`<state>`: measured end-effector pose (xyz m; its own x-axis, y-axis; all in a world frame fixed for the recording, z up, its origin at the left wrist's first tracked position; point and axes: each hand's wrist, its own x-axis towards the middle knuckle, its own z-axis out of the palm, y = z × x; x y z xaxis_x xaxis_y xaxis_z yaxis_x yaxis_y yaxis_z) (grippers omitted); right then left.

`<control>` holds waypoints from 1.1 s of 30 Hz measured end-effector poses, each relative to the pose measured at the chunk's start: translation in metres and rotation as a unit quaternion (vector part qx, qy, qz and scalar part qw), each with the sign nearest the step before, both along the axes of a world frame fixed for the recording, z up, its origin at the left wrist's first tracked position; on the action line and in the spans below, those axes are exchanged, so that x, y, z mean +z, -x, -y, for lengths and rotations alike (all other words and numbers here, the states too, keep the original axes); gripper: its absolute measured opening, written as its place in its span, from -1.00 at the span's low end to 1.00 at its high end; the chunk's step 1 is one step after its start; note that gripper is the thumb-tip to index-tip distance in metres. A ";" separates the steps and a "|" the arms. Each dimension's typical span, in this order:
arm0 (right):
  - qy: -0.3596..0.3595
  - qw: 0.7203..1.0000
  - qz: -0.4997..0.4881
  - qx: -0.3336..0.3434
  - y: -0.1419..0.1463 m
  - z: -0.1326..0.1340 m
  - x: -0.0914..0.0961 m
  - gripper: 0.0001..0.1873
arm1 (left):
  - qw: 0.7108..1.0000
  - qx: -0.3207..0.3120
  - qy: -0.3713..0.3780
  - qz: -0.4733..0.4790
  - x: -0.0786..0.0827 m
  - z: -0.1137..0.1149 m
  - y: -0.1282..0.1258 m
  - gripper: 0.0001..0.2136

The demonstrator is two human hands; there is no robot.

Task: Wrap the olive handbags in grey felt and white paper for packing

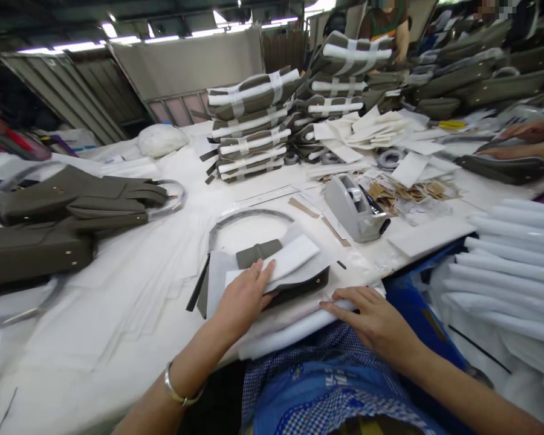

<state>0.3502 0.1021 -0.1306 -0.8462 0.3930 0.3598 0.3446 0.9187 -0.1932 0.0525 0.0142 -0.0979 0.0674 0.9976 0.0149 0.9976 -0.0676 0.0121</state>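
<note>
One white table [72,386] spreads around my hands, and both forearms reach over its near edge. Beyond the fingers, I count about five wrapped bags in the nearer stack [254,130]; left of them lie at least two dark bags [95,187]. Right of my right hand [376,317] is a pile of white rolls [512,278], too overlapped to count, by some blue material [412,314]; I cannot tell whether that contains them.

One dark bag [299,288] lies under and just beyond my left hand [242,302], which is palm down, fingers extended onto one white strip [297,260] on top, not clamped. One gray dispenser [353,208] stands beyond the right fingertips. My right hand bends inward, its thumb and fingers at the end of one white roll [290,332]; I cannot tell whether they pinch it.
</note>
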 end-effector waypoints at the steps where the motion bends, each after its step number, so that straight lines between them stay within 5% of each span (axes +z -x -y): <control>1: -0.020 1.000 -0.016 -0.007 0.011 0.002 0.000 -0.49 | 1.000 0.005 0.005 0.003 0.002 0.000 -0.001 -0.41; 7: -0.075 0.986 -0.133 -0.062 0.069 0.004 -0.013 -0.69 | 1.000 0.018 -0.008 0.025 0.001 0.005 -0.007 -0.27; 11: -0.062 0.975 -0.201 -0.066 0.077 0.006 -0.031 -0.70 | 0.999 0.013 -0.034 0.027 -0.006 0.009 -0.012 -0.09; 14: -0.040 0.975 -0.214 -0.050 0.072 0.009 -0.036 -0.67 | 0.998 0.020 -0.053 0.013 -0.010 0.010 -0.016 -0.16; 21: -0.058 0.982 -0.179 -0.026 0.069 0.001 -0.025 -0.70 | 0.999 0.017 -0.048 -0.011 -0.009 0.010 -0.019 -0.24; 27: -0.044 0.980 -0.193 -0.005 0.072 -0.001 -0.023 -0.79 | 0.995 0.025 -0.089 -0.025 -0.024 0.014 -0.024 -0.29; 33: -0.075 0.990 -0.101 0.067 0.059 -0.021 0.005 -0.49 | 0.994 0.041 -0.099 -0.027 -0.029 0.021 -0.032 -0.35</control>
<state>0.2914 0.1231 -0.1254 -0.7924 0.2103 0.5726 0.1852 0.9773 -0.1026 0.0841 -0.0067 -0.1269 -0.0076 0.9775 0.2108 0.9987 0.0179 -0.0471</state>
